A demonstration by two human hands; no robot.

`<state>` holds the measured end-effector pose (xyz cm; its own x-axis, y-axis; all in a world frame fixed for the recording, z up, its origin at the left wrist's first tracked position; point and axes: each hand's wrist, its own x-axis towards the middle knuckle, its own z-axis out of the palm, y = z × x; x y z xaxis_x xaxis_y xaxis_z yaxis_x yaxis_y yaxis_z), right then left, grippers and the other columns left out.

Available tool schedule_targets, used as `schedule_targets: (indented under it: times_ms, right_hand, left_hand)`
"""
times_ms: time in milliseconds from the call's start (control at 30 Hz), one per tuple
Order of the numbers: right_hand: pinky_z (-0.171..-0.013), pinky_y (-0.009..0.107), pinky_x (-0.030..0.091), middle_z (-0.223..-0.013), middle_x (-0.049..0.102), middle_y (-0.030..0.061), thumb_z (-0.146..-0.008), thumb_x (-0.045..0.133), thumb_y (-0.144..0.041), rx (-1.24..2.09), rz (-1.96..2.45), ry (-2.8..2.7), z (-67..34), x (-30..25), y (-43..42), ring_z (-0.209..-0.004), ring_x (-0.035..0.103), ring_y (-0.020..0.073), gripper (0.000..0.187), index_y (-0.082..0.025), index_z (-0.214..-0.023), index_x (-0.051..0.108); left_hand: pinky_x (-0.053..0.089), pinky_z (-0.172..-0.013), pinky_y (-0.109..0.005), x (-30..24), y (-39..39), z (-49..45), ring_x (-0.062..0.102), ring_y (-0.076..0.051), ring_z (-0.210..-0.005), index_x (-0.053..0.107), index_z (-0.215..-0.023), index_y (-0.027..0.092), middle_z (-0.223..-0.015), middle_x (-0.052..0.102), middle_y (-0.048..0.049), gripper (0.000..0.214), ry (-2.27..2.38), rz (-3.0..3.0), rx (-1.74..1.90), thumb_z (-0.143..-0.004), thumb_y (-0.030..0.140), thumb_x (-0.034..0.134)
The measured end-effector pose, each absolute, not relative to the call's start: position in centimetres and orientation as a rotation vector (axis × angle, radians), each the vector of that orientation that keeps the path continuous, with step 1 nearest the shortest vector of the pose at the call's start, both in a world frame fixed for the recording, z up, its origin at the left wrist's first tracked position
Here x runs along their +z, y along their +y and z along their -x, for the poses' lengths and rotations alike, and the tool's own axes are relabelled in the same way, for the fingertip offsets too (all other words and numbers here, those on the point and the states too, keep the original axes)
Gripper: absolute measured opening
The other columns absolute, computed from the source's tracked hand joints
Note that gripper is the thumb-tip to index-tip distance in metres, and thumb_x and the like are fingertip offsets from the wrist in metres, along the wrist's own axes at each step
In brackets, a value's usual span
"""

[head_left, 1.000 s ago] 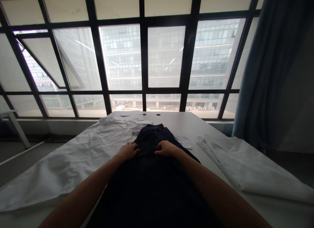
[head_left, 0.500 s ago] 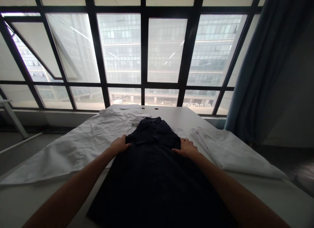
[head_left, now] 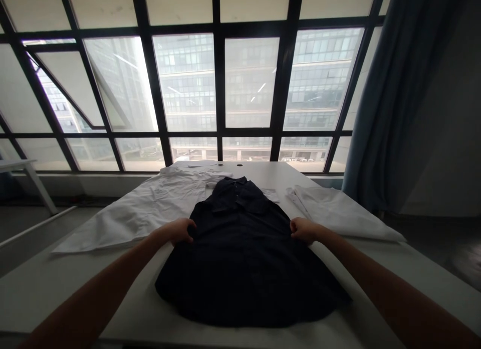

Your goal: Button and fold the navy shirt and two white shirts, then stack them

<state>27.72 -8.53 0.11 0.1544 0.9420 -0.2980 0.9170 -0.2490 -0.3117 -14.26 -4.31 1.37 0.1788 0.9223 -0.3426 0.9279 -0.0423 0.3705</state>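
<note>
A dark navy collared shirt [head_left: 240, 258] lies flat on the white table [head_left: 78, 289], collar away from me and buttons showing at the placket. Its sleeves are not clearly visible against the dark cloth. My left hand [head_left: 178, 231] is curled on the shirt's left side edge, pinching the cloth. My right hand [head_left: 302, 230] does the same on the opposite side edge. The bottom hem lies nearest me, bunched slightly and fully in view.
A white garment [head_left: 143, 213] lies spread to the left of the shirt and another folded white garment [head_left: 338, 213] to the right. A small white cloth piece [head_left: 270, 194] sits beyond the shirt. Large windows and a blue curtain [head_left: 387, 98] stand behind the table.
Both hands have moved outward and toward my body along the shirt's sides, from its shoulders. The view has lifted, and the whole shirt with its hem now shows.
</note>
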Motion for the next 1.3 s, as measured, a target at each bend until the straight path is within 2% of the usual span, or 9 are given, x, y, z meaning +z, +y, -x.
schedule_targets:
  times_ms: [100, 233, 367, 467, 633, 733, 900, 1167, 1300]
  right_hand:
    - [-0.048, 0.024, 0.049, -0.061, 0.055, -0.0046, -0.073, 0.066, -0.01, 0.863, 2.403, -1.958, -28.0, 0.7, -10.2, -0.043, 0.053, 0.0092, 0.014, -0.016, -0.08, 0.055]
    - [-0.049, 0.026, 0.05, -0.058, 0.062, -0.0004, -0.069, 0.075, -0.018, 1.238, 2.536, -2.192, -28.5, 1.4, -11.3, -0.047, 0.06, 0.0144, 0.019, -0.015, -0.076, 0.057]
    - [-0.053, 0.027, 0.05, -0.06, 0.065, 0.0046, -0.075, 0.074, -0.034, 1.247, 2.571, -2.316, -28.2, 3.1, -9.4, -0.051, 0.062, 0.0161, 0.024, -0.012, -0.075, 0.062]
    - [-0.061, 0.03, 0.052, -0.076, 0.07, 0.0105, -0.083, 0.066, -0.044, 0.83, 2.47, -2.278, -26.6, 4.0, -6.1, -0.068, 0.068, 0.0215, 0.033, -0.012, -0.091, 0.066]
    - [-0.086, 0.039, 0.049, -0.12, 0.064, 0.0161, -0.089, 0.057, -0.045, -0.008, 2.248, -2.176, -23.0, 1.8, -0.8, -0.11, 0.061, 0.0301, 0.043, -0.016, -0.12, 0.06]
    - [-0.089, 0.039, 0.046, -0.126, 0.059, 0.0165, -0.092, 0.054, -0.041, -0.056, 2.272, -2.129, -22.8, -0.9, 0.7, -0.116, 0.057, 0.0301, 0.044, -0.016, -0.128, 0.056]
    - [-0.091, 0.043, 0.043, -0.13, 0.053, 0.0192, -0.098, 0.039, -0.039, -0.144, 2.254, -2.093, -24.6, -3.8, 1.0, -0.121, 0.049, 0.0334, 0.042, -0.016, -0.128, 0.056]
    - [-0.09, 0.039, 0.044, -0.131, 0.054, 0.0162, -0.097, 0.039, -0.031, -0.117, 2.159, -2.129, -25.3, -2.1, 4.8, -0.115, 0.053, 0.0296, 0.037, -0.017, -0.122, 0.062]
    - [-0.091, 0.034, 0.045, -0.14, 0.048, 0.0147, -0.09, 0.048, -0.021, -0.171, 2.092, -2.09, -25.5, -1.4, 8.8, -0.114, 0.057, 0.0262, 0.043, -0.017, -0.132, 0.055]
  left_hand:
    - [0.05, -0.04, -0.026, 1.8, -6.6, 14.6, 0.069, -0.026, -0.061, 0.059, -0.131, 0.021, -0.108, 0.07, -0.014, 0.074, 1.693, -1.929, -0.107, -0.059, 0.025, 0.075]
    - [0.048, -0.039, -0.027, 2.8, -8.4, 15.6, 0.061, -0.022, -0.045, 0.062, -0.129, 0.022, -0.07, 0.072, -0.0073, 0.079, 1.563, -1.922, -0.38, -0.053, 0.03, 0.082]
    - [0.048, -0.044, -0.03, 4.6, -6.4, 15.4, 0.059, -0.023, -0.046, 0.075, -0.101, 0.023, -0.056, 0.068, -0.008, 0.054, 1.475, -1.891, -0.6, -0.053, 0.047, 0.084]
    - [0.052, -0.059, -0.035, 4.9, -2.6, 13.0, 0.065, -0.027, -0.061, 0.075, -0.083, 0.018, -0.064, 0.07, -0.0113, 0.05, 1.754, -2.145, -0.31, -0.066, 0.064, 0.071]
    - [0.049, -0.086, -0.037, 1.9, 2.2, 8.0, 0.062, -0.033, -0.107, 0.069, -0.108, 0.017, -0.112, 0.069, -0.0156, 0.051, 1.929, -2.327, 0.026, -0.084, 0.06, 0.054]
    - [0.048, -0.09, -0.04, -0.5, 3.3, 7.3, 0.059, -0.034, -0.115, 0.061, -0.12, 0.015, -0.126, 0.061, -0.0192, 0.046, 1.976, -2.381, 0.063, -0.091, 0.049, 0.05]
    - [0.049, -0.083, -0.036, -2.4, 4.7, 9.5, 0.066, -0.029, -0.102, 0.058, -0.117, 0.016, -0.107, 0.07, -0.0166, 0.034, 1.98, -2.376, 0.155, -0.095, 0.037, 0.045]
    - [0.048, -0.084, -0.041, -1.1, 7.3, 9.7, 0.064, -0.033, -0.105, 0.067, -0.105, 0.015, -0.112, 0.068, -0.0191, 0.051, 2.003, -2.339, 0.109, -0.094, 0.055, 0.039]
    - [0.048, -0.086, -0.04, -0.9, 8.6, 7.3, 0.062, -0.033, -0.109, 0.067, -0.108, 0.015, -0.119, 0.065, -0.0194, 0.052, 1.983, -2.342, 0.189, -0.092, 0.057, 0.041]
